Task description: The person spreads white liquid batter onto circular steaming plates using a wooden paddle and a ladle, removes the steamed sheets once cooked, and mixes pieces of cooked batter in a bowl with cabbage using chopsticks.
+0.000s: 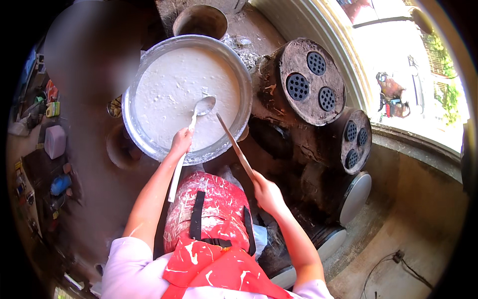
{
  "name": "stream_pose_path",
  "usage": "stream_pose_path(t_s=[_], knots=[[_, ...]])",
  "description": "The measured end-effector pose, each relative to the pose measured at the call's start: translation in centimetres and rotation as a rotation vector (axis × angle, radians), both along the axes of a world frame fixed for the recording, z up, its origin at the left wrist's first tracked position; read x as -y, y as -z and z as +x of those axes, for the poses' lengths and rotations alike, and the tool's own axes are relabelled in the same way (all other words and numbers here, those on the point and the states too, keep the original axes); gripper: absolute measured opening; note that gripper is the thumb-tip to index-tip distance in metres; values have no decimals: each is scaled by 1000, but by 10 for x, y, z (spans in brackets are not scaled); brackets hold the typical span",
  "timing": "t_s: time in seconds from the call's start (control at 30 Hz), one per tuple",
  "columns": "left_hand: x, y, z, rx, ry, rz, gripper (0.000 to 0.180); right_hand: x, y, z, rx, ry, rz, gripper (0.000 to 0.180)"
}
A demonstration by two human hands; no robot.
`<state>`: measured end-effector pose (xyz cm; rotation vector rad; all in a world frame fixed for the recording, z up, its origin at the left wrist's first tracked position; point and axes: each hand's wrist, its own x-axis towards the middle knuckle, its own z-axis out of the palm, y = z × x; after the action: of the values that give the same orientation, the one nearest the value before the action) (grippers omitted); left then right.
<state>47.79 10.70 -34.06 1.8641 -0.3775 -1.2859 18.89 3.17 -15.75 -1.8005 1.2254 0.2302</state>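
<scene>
A wide metal basin (247, 107) holds a thick white lumpy mixture (174, 84). My left hand (182, 141) is wrapped round the pale handle of a large metal ladle (204, 105), whose bowl hangs over the mixture near the basin's near right side. The ladle's handle runs down past my hand toward my lap. In my right hand (266, 189) is a long flat wooden stick (238, 149), its tip over the near right rim, close to the ladle's bowl. White splashes mark my red apron (214, 259) and the red cloth over my lap.
Round stoves (322, 97) with perforated briquettes stand on the right, with round pale lids (356, 197) nearer me. An empty-looking round pot (200, 22) lies behind the basin. At left are a pink container (55, 141) and a blue item (60, 184). A cable (413, 271) lies lower right.
</scene>
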Motion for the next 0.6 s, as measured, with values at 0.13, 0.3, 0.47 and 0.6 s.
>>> stream_pose_path(t_s=[0.13,0.3,0.47,0.6], knots=[[2,40,-18,114,28,149,30,10,11,35,-62,-133,31,28],[15,30,-49,-531,-310,154,30,8,29,11,8,-184,-184,27],[1,-36,-71,-1306,-531,-111,37,-20,-1,-32,60,-149,-63,30],[-25,-153,-72,-1337,-506,-402,40,-39,-53,-76,287,-139,-120,36]])
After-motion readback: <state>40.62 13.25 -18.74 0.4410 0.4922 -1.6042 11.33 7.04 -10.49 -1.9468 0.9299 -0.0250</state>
